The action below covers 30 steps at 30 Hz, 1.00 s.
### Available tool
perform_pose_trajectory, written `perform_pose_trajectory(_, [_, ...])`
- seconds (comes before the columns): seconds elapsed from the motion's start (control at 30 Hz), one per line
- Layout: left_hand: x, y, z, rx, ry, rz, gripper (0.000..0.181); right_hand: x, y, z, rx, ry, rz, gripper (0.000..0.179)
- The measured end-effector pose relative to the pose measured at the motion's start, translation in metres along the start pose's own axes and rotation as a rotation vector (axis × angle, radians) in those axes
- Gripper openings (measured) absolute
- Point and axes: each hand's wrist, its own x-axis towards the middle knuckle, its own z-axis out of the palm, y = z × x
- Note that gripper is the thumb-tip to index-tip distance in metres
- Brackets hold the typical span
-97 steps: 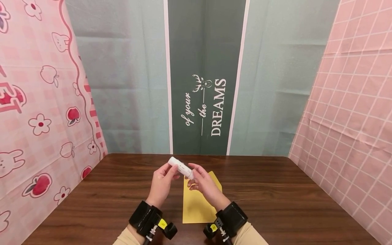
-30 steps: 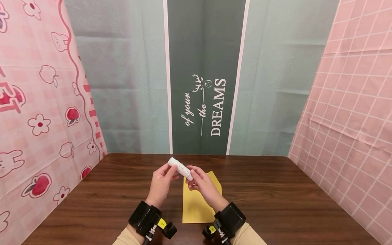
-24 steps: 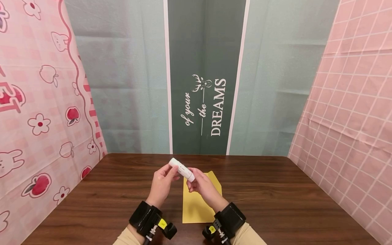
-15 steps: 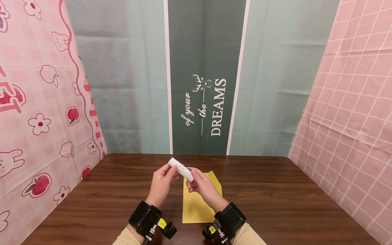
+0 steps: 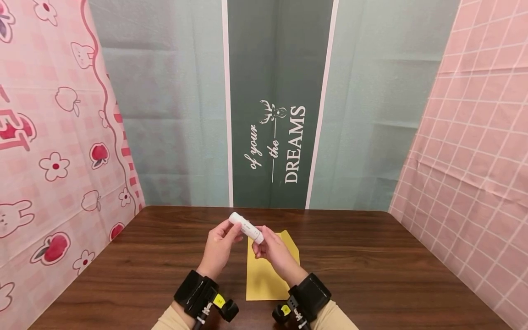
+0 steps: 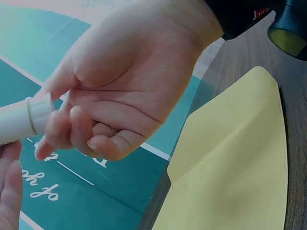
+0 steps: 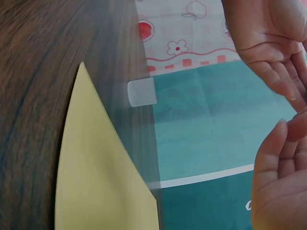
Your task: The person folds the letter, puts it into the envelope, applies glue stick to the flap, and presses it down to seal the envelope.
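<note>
- A green curtain (image 5: 169, 101) hangs beyond the envelope, a dark panel with white lettering at its middle.
- A pink cloth with apples and flowers (image 5: 24, 192) hangs well to the envelope's left; a pink checked cloth (image 5: 474, 137) well to its right.
- The brown wooden table (image 5: 379, 270) spreads on all sides of the envelope.
- The yellow envelope (image 5: 266, 282) lies flat on the table. Doing this well likely means working above it without pressing or creasing the paper.
- The left hand (image 5: 216, 247) is just left of the envelope's far end. Its thumb and fingers grip the tube's upper end; for a sure hold, that pinch should be firm but not squeezing.
- The right hand (image 5: 279, 254) is over the envelope. Its thumb and forefinger pinch the tube's lower end, the other fingers curled in. A grip in line with the tube's length would probably avoid bending or twisting it askew.
- Black straps with small cameras (image 5: 198, 293) circle both wrists, one each side of the envelope's near end; best held clear of it.
- The white tube (image 5: 248, 228) is in the air by the envelope's far left corner, tilted, its left end higher. Its print is too small to read.
</note>
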Motion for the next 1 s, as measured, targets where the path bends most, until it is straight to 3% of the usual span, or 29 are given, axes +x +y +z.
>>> perform_pose_trajectory(0.27, [0.0001, -0.0002, -0.0007, 0.005, 0.081, 0.013, 0.033, -0.0002, -0.0009, -0.002, 0.03, 0.067, 0.047, 0.047])
perform_pose_trajectory(0.63, [0.0004, -0.0007, 0.0007, 0.009, 0.032, 0.013, 0.031, -0.0005, 0.0008, -0.0034, 0.006, -0.039, 0.08, 0.056])
perform_pose_trajectory(0.83, [0.0005, -0.0016, 0.0009, -0.01, 0.039, 0.013, 0.031, -0.002, -0.002, -0.0021, 0.067, -0.042, 0.119, 0.057])
perform_pose_trajectory(1.0, [0.0009, -0.0029, 0.0003, -0.022, 0.055, 0.015, 0.03, -0.0014, -0.0034, -0.0038, 0.08, -0.013, 0.09, 0.048])
